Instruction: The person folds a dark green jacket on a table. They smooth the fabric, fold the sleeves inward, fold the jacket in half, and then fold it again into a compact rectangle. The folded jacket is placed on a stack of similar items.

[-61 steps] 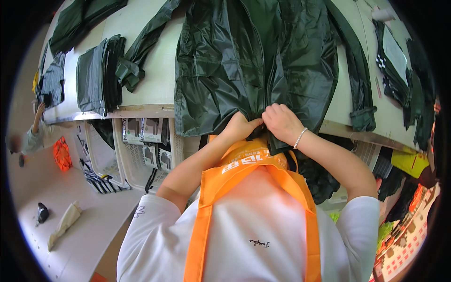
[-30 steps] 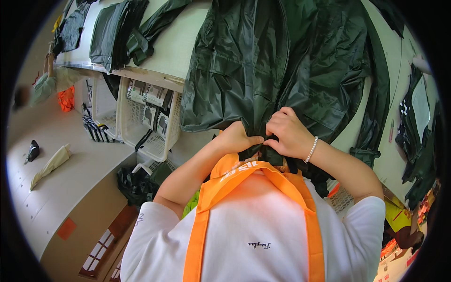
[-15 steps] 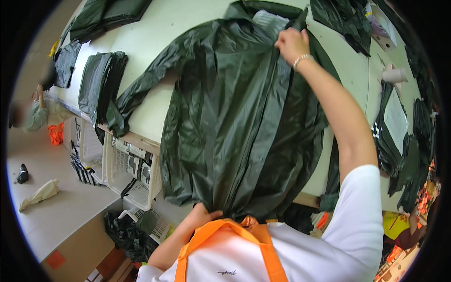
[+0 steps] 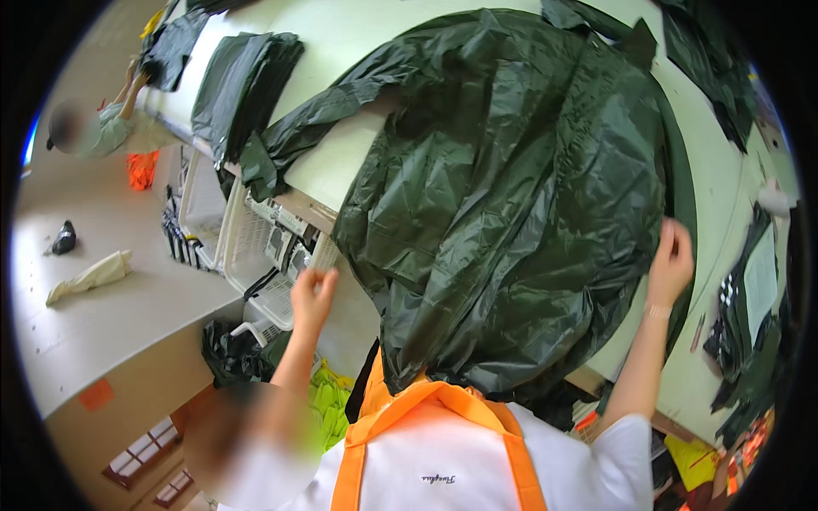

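A dark green rain jacket (image 4: 503,196) with a shiny surface lies spread over the table and hangs down its near edge against my body. At the jacket's right edge, my right hand (image 4: 671,266) has its fingers closed on the material. Off the left side of the jacket, my left hand (image 4: 313,298) is raised in front of the white baskets. Its fingers are loosely bent and apart, with nothing seen in them. One jacket sleeve (image 4: 319,123) stretches out to the left across the tabletop.
The pale table (image 4: 328,175) carries a stack of folded dark green garments (image 4: 243,89) at left and more dark garments (image 4: 707,72) at far right. White plastic baskets (image 4: 247,255) stand below its left edge. Another person (image 4: 106,128) is at far left. A bright yellow-green cloth (image 4: 332,404) lies low beside me.
My right hand has come down from the collar to the jacket's right edge. The left hand has let go of the hem and risen leftward. The jacket front has been flipped or folded over.
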Demonstrator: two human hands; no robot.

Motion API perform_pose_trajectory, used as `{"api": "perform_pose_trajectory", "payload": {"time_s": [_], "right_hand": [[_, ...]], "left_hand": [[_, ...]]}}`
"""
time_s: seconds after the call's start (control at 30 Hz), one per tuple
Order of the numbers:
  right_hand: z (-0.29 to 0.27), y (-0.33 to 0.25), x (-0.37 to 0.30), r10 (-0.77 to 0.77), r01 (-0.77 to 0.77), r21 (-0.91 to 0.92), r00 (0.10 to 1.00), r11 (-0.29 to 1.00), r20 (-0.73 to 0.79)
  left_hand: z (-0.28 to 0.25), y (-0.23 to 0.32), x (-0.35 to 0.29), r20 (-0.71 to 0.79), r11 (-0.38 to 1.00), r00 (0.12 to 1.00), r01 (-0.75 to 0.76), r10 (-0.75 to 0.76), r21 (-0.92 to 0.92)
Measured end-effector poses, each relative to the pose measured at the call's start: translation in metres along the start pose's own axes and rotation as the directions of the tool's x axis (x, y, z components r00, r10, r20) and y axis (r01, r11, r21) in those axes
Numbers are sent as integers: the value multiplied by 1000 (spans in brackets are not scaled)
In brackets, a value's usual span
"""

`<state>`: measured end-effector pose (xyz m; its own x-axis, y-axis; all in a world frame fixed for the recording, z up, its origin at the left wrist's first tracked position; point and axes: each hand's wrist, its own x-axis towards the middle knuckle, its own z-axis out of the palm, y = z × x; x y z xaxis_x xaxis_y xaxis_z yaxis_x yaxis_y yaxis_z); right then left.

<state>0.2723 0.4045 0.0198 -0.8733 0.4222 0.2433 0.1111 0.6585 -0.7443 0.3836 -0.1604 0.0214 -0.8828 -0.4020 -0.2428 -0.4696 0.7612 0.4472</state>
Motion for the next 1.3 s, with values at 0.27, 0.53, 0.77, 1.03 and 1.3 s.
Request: {"api": "perform_pose_trajectory", "payload": {"time_s": [0.27, 0.53, 0.77, 1.03, 1.3], "right_hand": [[-28, -5, -234, 549, -543, -123, 835, 831, 28], [-66, 16, -222, 454, -518, -296, 852, 803, -259], [-100, 63, -265, 579, -627, -416, 775, 658, -253], [-20, -39, -119, -138, 190, -434, 979, 881, 148], [-2, -8, -111, 63, 43, -299, 939, 953, 337]], "left_hand": [[84, 105, 68, -81, 835, 851, -485, 519, 259], [41, 83, 115, 210, 718, 968, 48, 138, -695], [37, 4, 117, -126, 965, 983, -156, 131, -210], [70, 189, 113, -42, 577, 604, -735, 796, 357], [40, 143, 102, 303, 758, 898, -434, 319, 487]]}}
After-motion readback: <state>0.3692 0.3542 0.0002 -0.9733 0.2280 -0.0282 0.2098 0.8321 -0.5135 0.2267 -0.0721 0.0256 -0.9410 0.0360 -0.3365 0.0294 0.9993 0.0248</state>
